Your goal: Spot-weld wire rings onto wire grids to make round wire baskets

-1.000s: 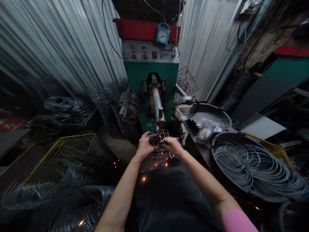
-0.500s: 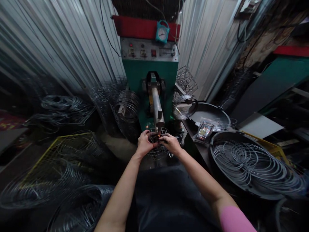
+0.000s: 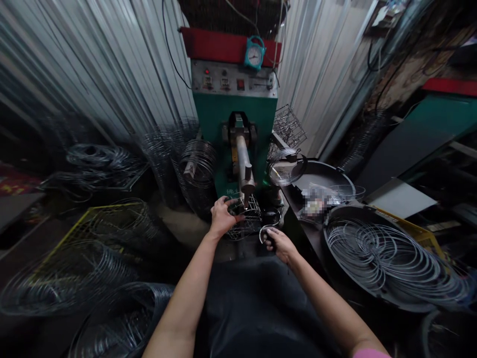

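Note:
My left hand (image 3: pixel 222 217) grips a small wire basket frame (image 3: pixel 249 219) and holds it under the metal arm and tip (image 3: pixel 245 171) of the green welding machine (image 3: pixel 234 112). My right hand (image 3: pixel 278 243) has come away from the basket. It sits lower and to the right, with its fingers closed on a small wire ring (image 3: pixel 265 231).
A black tub of loose wire rings (image 3: pixel 387 258) stands at the right, with a smaller black pan (image 3: pixel 320 171) behind it. Coils and stacks of wire rings (image 3: pixel 112 243) fill the floor at the left. Finished wire baskets (image 3: pixel 288 124) rest beside the machine. Corrugated metal walls close in behind.
My right hand let go of the basket and dropped back to the right, now holding a wire ring. The sparks at the weld tip are gone. My left hand still grips the basket.

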Action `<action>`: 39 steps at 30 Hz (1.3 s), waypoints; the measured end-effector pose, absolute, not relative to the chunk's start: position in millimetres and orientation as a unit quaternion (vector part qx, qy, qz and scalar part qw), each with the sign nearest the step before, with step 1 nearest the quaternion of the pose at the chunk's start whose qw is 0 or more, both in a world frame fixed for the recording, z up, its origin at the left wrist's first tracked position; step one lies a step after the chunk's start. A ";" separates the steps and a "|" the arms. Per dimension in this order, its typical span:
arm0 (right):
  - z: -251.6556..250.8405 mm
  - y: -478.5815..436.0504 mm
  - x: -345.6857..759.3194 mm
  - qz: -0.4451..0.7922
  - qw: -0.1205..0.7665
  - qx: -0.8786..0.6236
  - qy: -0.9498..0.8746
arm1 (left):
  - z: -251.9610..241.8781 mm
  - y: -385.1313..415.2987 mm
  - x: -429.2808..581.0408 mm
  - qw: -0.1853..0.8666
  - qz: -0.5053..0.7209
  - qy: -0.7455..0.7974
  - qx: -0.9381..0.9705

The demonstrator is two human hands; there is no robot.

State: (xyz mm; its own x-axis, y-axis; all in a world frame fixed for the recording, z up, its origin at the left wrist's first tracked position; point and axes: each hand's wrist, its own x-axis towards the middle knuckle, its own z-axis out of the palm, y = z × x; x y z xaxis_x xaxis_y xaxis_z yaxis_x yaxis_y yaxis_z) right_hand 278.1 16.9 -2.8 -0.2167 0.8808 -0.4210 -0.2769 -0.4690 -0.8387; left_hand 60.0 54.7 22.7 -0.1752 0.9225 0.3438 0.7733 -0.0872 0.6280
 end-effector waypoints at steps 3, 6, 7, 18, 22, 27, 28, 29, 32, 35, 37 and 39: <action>-11.6 8.9 286.8 0.741 0.388 -0.486 -0.252 | 16.7 63.8 56.0 0.134 0.388 0.677 0.611; -19.7 0.9 299.6 0.734 0.389 -0.512 -0.218 | 14.0 69.2 53.2 0.143 0.391 0.673 0.612; -22.0 -2.6 304.9 0.729 0.391 -0.521 -0.210 | 13.6 70.3 52.6 0.143 0.391 0.672 0.612; -40.2 -48.8 356.9 0.760 0.402 -0.498 -0.109 | 9.5 31.2 67.0 0.212 0.405 0.616 0.641; -42.3 -53.8 359.7 0.767 0.398 -0.494 -0.096 | 19.0 21.4 71.1 0.197 0.380 0.634 0.644; -41.7 -59.6 353.1 0.679 0.450 -0.533 -0.229 | 23.7 22.7 68.5 0.188 0.348 0.641 0.657; -42.7 -61.0 351.7 0.642 0.454 -0.552 -0.277 | 23.5 22.8 67.7 0.188 0.346 0.643 0.657; -44.6 -62.2 350.6 0.603 0.451 -0.570 -0.328 | 23.2 22.7 66.8 0.188 0.347 0.646 0.654; -55.9 -64.0 349.8 0.515 0.417 -0.600 -0.449 | 22.4 22.9 65.9 0.213 0.360 0.644 0.640; -71.3 -62.6 352.4 0.504 0.377 -0.618 -0.471 | 22.2 23.5 68.4 0.234 0.376 0.639 0.629; -79.2 -60.7 354.9 0.510 0.365 -0.625 -0.466 | 21.8 24.0 70.8 0.214 0.379 0.647 0.626; -83.6 -58.9 356.8 0.512 0.366 -0.622 -0.465 | 21.0 24.6 72.3 0.200 0.380 0.656 0.620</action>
State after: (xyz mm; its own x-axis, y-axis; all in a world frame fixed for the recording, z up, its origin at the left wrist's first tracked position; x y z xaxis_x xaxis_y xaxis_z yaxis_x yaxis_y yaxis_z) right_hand 356.8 -58.9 -83.6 0.0421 0.9538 -0.2974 0.2048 -0.2996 -0.9318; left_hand 72.3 24.6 21.0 -0.1502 0.9662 0.2094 0.6624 -0.0589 0.7468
